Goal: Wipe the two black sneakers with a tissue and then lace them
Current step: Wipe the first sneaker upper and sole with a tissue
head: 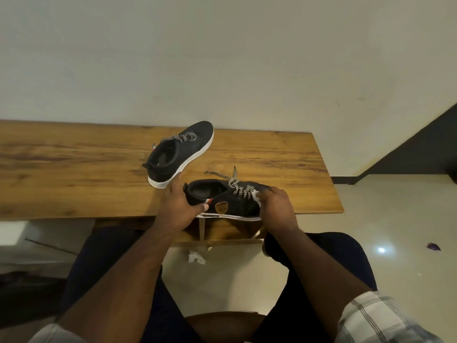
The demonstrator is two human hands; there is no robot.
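Note:
Two black sneakers with white soles lie on a wooden table (pixel 74 169). The near sneaker (pixel 230 203) sits at the table's front edge, tilted on its side, a gold badge facing me, its black-and-white laces loosely threaded. My left hand (pixel 179 206) grips its heel, thumb on the side. My right hand (pixel 275 206) presses a white tissue (pixel 256 195) against the toe end of that sneaker. The far sneaker (pixel 181 154) rests behind it, toe pointing away, with a speckled lace bunched on top.
A crumpled white tissue (pixel 196 257) lies on the pale tiled floor under the table edge, between my knees. A small purple wrapper (pixel 433 246) lies on the floor at the right. A plain wall stands right behind the table.

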